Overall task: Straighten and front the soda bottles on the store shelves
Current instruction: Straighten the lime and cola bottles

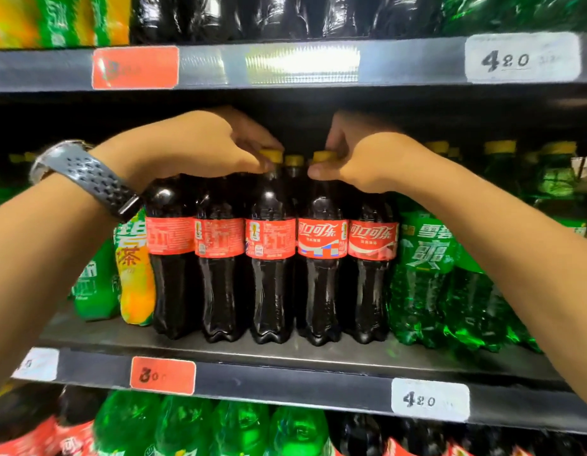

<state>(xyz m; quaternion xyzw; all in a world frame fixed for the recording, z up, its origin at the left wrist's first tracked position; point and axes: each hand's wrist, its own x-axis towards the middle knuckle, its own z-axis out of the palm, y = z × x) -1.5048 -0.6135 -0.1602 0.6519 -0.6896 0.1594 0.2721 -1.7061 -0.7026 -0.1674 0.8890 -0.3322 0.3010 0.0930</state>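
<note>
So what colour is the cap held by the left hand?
Yellow; the cap shows best in head view.

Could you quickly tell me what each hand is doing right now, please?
Left hand: closed, fingers gripping the top of the third cola bottle from the left.
Right hand: closed, fingers gripping the top of the fourth cola bottle.

arms: left forearm and right forearm bare to the frame edges | left hand: bare | right hand: bare | left wrist: dark grey perforated rubber watch strap, rows of small oval holes, dark keeper loop | silver-coloured metal watch case, seen edge-on
</note>
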